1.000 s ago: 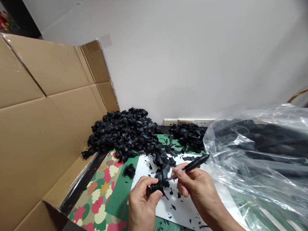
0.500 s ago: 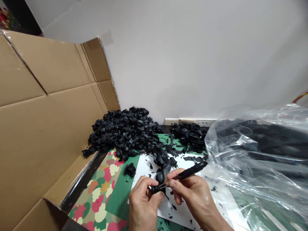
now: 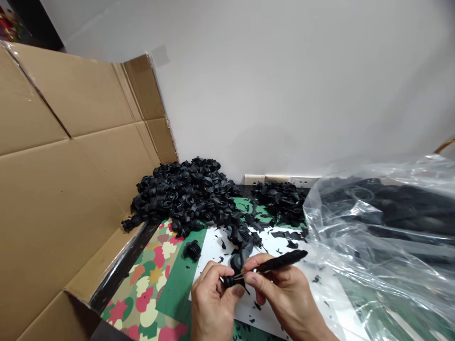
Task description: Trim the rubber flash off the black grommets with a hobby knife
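My left hand (image 3: 215, 296) pinches a small black ribbed rubber part (image 3: 229, 281) between thumb and fingers, low in the middle of the view. My right hand (image 3: 279, 289) holds tweezers (image 3: 282, 262) with a thick black-wrapped handle, much like a pen. Their thin metal tips reach the black part beside my left thumb and forefinger. Just behind the tips lies a rounded black piece (image 3: 236, 261). To the left, one loose ribbed black part (image 3: 192, 250) rests on the green sheet. My fingers hide much of the held part.
A large heap of black rubber parts (image 3: 185, 194) lies against a cardboard box (image 3: 81, 161). Black scraps (image 3: 279, 201) are piled by the wall sockets (image 3: 304, 182) and scattered over white paper (image 3: 216, 244). A clear plastic bag (image 3: 355, 237) with black contents takes up the right.
The tweezers' handle has tipped lower, and my right hand has shifted slightly with it. My left hand keeps its pinch on the black part in nearly the same place.
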The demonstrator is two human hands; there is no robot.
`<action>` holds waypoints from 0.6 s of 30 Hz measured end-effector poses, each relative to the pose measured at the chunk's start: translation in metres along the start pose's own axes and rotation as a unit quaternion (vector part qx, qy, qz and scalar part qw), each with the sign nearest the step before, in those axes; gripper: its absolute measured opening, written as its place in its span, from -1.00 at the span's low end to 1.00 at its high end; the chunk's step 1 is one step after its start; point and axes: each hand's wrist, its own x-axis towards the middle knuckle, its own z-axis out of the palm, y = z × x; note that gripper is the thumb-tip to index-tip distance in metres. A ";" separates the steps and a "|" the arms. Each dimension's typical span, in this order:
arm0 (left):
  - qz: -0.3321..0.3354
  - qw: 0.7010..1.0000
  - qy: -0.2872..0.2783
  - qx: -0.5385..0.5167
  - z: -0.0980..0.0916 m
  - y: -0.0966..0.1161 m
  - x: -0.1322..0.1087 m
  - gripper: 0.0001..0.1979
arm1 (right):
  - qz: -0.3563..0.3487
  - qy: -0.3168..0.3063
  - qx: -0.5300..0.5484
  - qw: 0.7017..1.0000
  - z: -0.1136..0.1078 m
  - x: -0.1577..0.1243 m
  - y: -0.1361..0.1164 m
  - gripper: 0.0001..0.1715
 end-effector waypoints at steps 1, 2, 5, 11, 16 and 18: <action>0.001 1.000 -0.004 0.007 0.000 0.001 0.000 -0.93 | -0.009 0.008 -0.006 1.000 0.001 -0.001 0.000 -0.73; 0.002 1.000 -0.007 0.016 0.000 0.002 -0.001 -0.94 | -0.016 0.016 -0.010 1.000 0.002 -0.001 0.000 -0.72; 0.024 0.999 -0.014 0.042 0.000 0.005 -0.002 -0.94 | -0.012 0.023 0.003 1.000 0.004 0.000 0.001 -0.70; 0.070 0.993 -0.070 0.063 -0.005 0.004 0.003 -0.95 | 0.093 -0.085 0.161 0.979 0.007 0.002 0.005 -0.57; 0.019 0.996 -0.068 0.048 -0.010 -0.002 0.005 -0.89 | 0.072 -0.051 0.123 0.989 -0.002 0.008 0.002 -0.60; 0.008 0.997 -0.070 0.045 -0.011 -0.003 0.005 -0.88 | 0.059 -0.032 0.100 0.993 -0.006 0.011 0.001 -0.61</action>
